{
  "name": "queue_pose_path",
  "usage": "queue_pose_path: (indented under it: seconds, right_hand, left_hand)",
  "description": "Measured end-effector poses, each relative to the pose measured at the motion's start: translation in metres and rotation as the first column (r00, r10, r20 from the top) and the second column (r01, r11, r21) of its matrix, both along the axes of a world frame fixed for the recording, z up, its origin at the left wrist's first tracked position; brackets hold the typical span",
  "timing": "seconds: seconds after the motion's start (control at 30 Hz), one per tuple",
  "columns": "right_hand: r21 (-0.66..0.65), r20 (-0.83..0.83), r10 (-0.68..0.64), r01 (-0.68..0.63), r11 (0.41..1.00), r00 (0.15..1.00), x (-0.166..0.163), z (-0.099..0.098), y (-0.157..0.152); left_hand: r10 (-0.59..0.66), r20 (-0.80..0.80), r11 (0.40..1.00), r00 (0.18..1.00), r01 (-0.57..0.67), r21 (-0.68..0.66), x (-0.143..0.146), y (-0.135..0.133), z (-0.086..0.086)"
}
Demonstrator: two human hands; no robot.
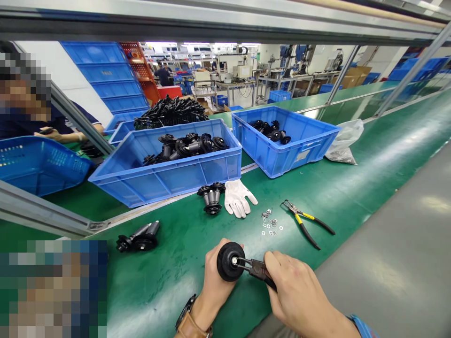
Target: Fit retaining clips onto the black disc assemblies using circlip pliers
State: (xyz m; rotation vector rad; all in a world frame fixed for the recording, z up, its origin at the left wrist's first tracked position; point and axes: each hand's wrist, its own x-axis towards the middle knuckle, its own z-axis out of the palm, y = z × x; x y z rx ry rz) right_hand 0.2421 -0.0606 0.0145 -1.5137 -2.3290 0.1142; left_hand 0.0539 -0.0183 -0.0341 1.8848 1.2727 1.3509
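My left hand (pixel 214 272) is wrapped round a black spool-shaped part (pixel 225 272), its round flanged end turned up toward me. In my right hand (pixel 294 291) are circlip pliers (pixel 259 270), their thin tips at the pale pin in the middle of that end. Whether a ring sits on the tips is too small to tell. Beyond my hands, several small retaining rings (pixel 271 224) lie scattered on the green bench. To their right rests a second pair of pliers (pixel 306 224) with black and yellow handles. A white glove (pixel 239 198) lies beside some upright black parts (pixel 212 199).
Two blue bins (pixel 169 180) (pixel 285 155) of black parts stand along the back, a clear plastic bag (pixel 345 141) right of them. More black parts (pixel 139 237) lie at left. Metal frame posts (pixel 75 117) and an overhead beam (pixel 225 23) border the bench. A co-worker (pixel 66 122) sits at far left.
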Motion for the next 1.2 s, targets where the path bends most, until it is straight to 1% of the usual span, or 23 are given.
queue_pose_path:
  seconds: [0.1,0.27,0.33,0.43,0.5,0.57,0.63,0.73,0.8,0.87,0.93,1.0,1.1,1.13,1.2]
  right_hand:
    - [0.019,-0.008,0.000,0.000,1.000,1.000,0.000,0.000,0.000]
    - [0.093,0.006,-0.023,0.022,0.995,1.000,0.001,0.001,0.005]
    - [0.097,0.012,-0.019,0.017,0.995,1.000,0.003,0.001,0.008]
    - [0.082,0.030,0.007,-0.010,0.997,1.000,0.008,0.003,0.016]
    - [0.087,0.041,0.023,-0.026,0.996,0.999,0.012,0.003,0.020]
    - [0.093,0.053,0.030,-0.035,0.995,0.998,0.014,0.003,0.022]
    - [0.086,0.062,0.025,-0.030,0.996,0.998,0.013,0.000,0.021]
    - [0.066,0.033,-0.013,0.011,0.998,0.999,0.005,-0.006,0.014]
    - [0.065,-0.009,-0.037,0.037,0.997,0.999,-0.001,-0.010,0.008]
    - [0.076,-0.043,-0.043,0.046,0.996,0.998,-0.005,-0.010,0.007]
    - [0.094,-0.044,-0.029,0.033,0.995,0.999,-0.003,-0.007,0.011]
    - [0.113,-0.011,-0.008,0.009,0.994,1.000,0.003,-0.002,0.019]
    - [0.128,0.047,0.012,-0.018,0.992,0.999,0.012,0.004,0.028]
    - [0.121,0.059,0.012,-0.019,0.992,0.998,0.013,0.004,0.028]
    - [0.090,0.060,0.001,-0.007,0.996,0.998,0.012,0.000,0.025]
  left_hand:
    - [-0.001,0.004,1.000,1.000,0.002,-0.003,0.001,0.000,0.000]
    - [0.014,-0.002,1.000,1.000,-0.014,-0.010,0.000,0.000,0.003]
    - [-0.022,0.000,0.999,1.000,0.022,-0.042,-0.001,0.000,0.007]
    - [-0.107,-0.016,0.992,0.994,0.106,-0.076,-0.002,0.001,0.012]
    - [-0.144,-0.038,0.988,0.989,0.141,-0.068,-0.003,0.002,0.014]
    - [-0.155,-0.048,0.987,0.987,0.153,-0.047,-0.003,0.003,0.012]
    - [-0.125,-0.042,0.992,0.991,0.125,-0.017,-0.002,0.003,0.008]
    - [-0.026,-0.028,0.999,0.999,0.027,0.042,0.000,0.001,0.003]
    - [0.034,-0.013,0.996,0.999,-0.032,0.087,0.000,-0.002,0.002]
    - [0.050,0.004,0.992,0.999,-0.051,0.115,0.000,-0.003,0.006]
    - [0.013,0.000,0.995,1.000,-0.012,0.101,-0.002,-0.002,0.011]
    - [-0.076,-0.025,0.996,0.997,0.078,0.049,-0.004,0.000,0.016]
    - [-0.194,-0.069,0.981,0.978,0.195,-0.006,-0.008,0.005,0.014]
    - [-0.205,-0.079,0.979,0.975,0.206,-0.006,-0.009,0.006,0.011]
    - [-0.172,-0.078,0.985,0.982,0.174,0.020,-0.008,0.007,0.005]
